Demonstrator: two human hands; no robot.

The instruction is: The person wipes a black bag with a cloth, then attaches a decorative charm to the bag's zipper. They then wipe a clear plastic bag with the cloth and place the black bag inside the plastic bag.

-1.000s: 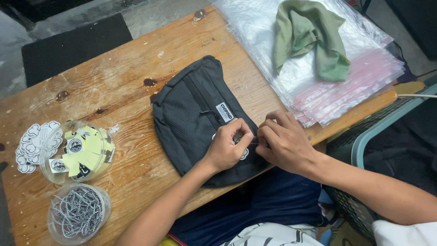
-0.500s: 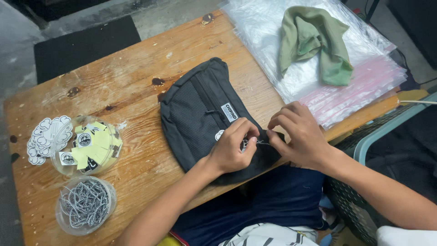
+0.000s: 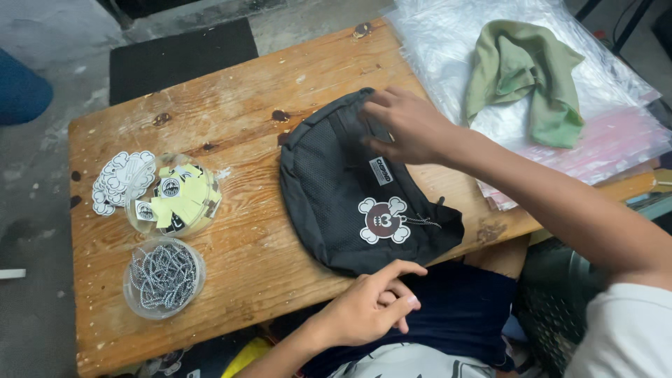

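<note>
A black pouch bag (image 3: 343,203) lies on the wooden table (image 3: 252,105). A round skull-shaped tag (image 3: 381,220) hangs on its front by a thin ball chain. My right hand (image 3: 409,126) reaches over the bag's far end and grips its top edge there. My left hand (image 3: 374,304) rests at the table's near edge, just below the bag, fingers loosely curled and holding nothing.
A clear round tub of yellow and white tags (image 3: 175,196) stands at the left, with a stack of skull tags (image 3: 119,182) beside it. A second tub holds ball chains (image 3: 162,276). Clear plastic bags (image 3: 560,91) with a green cloth (image 3: 525,77) lie at the right.
Both hands have left the tag at the bag's near end. My right hand moved up to the bag's far edge; my left hand drew back to the table's near edge.
</note>
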